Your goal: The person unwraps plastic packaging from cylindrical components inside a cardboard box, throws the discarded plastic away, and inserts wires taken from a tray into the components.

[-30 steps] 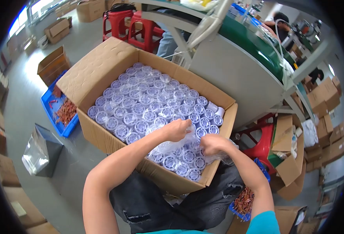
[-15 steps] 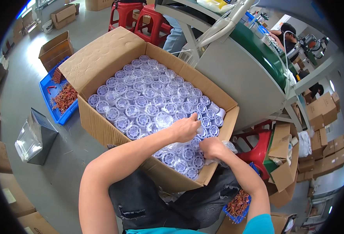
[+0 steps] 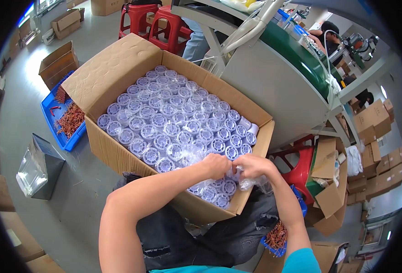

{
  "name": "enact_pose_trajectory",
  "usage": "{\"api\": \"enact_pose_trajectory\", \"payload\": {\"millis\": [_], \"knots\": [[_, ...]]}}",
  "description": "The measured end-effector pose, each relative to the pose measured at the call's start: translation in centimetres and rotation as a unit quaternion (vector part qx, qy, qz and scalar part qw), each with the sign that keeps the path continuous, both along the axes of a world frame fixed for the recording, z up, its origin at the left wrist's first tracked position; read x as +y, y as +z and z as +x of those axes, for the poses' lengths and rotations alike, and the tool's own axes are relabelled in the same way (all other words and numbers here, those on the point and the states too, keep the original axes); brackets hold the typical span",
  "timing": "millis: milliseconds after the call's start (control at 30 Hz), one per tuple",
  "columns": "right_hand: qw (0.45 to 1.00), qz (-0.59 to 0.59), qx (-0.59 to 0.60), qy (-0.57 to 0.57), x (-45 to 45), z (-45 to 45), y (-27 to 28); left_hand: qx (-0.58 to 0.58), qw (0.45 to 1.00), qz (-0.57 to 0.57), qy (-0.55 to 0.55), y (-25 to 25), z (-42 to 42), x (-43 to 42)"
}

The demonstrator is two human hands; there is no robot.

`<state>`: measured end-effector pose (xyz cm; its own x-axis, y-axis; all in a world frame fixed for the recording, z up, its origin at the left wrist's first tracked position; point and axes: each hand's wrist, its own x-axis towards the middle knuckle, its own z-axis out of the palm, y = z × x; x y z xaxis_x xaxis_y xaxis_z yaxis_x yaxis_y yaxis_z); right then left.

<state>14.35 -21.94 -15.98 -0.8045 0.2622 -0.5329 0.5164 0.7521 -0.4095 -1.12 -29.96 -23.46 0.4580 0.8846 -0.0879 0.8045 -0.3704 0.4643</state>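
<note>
The box (image 3: 114, 154) stands open in the middle of the frame, set at a slant, one flap folded outward toward the upper left. Rows of round, pale purple spools (image 3: 159, 120) fill it, most with their ends facing up; a couple lie tilted at its right corner. Clear film (image 3: 194, 154) covers part of the spools, crumpled up near the middle of the frame.

The left hand (image 3: 217, 166), just right of centre, has its fingers curled nearly closed, with film gathered at them. The right hand (image 3: 252, 166) is just beside it, over the box's right side, thumb and fingers drawn together on a bunch of film, more of which hangs below it over the box's edge. Dark jeans (image 3: 182, 236) show at bottom centre, the knees on either side of the box's near corner.

At left, a blue tray (image 3: 75, 140) on the floor (image 3: 89, 193) holds reddish parts (image 3: 71, 120), and a metal bin (image 3: 55, 173) stands lower down. Red stools (image 3: 166, 32) are at top centre, near another person's leg (image 3: 196, 41). A green tabletop (image 3: 296, 61) runs across the upper right, with a person (image 3: 330, 50) behind it. Cartons (image 3: 371, 120) are stacked along the right edge.
</note>
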Motion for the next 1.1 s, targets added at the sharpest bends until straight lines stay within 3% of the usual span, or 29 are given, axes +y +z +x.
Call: {"api": "enact_pose_trajectory", "payload": {"millis": [267,333,400,500,567,633,700,767,967,1100], "knots": [[0.99,0.076,-0.089,-0.074,1.2,1.3,2.6,-0.025,1.0,0.017,0.009,-0.3,0.8,0.6],[0.997,-0.029,-0.065,-0.036,1.0,1.2,3.3,-0.044,0.998,0.028,0.017,-0.6,0.9,0.8],[0.997,-0.06,-0.01,-0.046,1.1,1.6,4.0,-0.166,0.983,0.068,0.036,-0.5,0.9,1.1],[0.988,-0.11,0.086,-0.072,1.0,1.9,5.1,-0.253,0.966,0.03,0.039,0.7,0.4,1.8],[0.966,-0.137,0.168,-0.141,1.0,1.9,5.3,-0.256,0.964,-0.009,0.072,2.0,0.2,1.5],[0.957,-0.16,0.175,-0.168,1.2,1.9,5.0,-0.246,0.966,-0.017,0.078,1.3,0.2,1.7],[0.979,-0.115,0.154,-0.074,1.6,1.6,3.8,-0.198,0.979,-0.037,0.036,0.3,0.6,0.9],[0.976,-0.151,0.132,-0.082,1.2,1.6,3.9,-0.152,0.987,-0.058,-0.003,-0.3,1.1,0.6],[0.944,-0.179,0.202,-0.189,0.7,1.5,5.8,-0.345,0.93,-0.014,0.123,5.6,0.5,1.1],[0.906,-0.211,0.261,-0.257,0.8,1.5,5.5,-0.35,0.927,0.018,0.13,7.6,-1.6,0.6]]}}
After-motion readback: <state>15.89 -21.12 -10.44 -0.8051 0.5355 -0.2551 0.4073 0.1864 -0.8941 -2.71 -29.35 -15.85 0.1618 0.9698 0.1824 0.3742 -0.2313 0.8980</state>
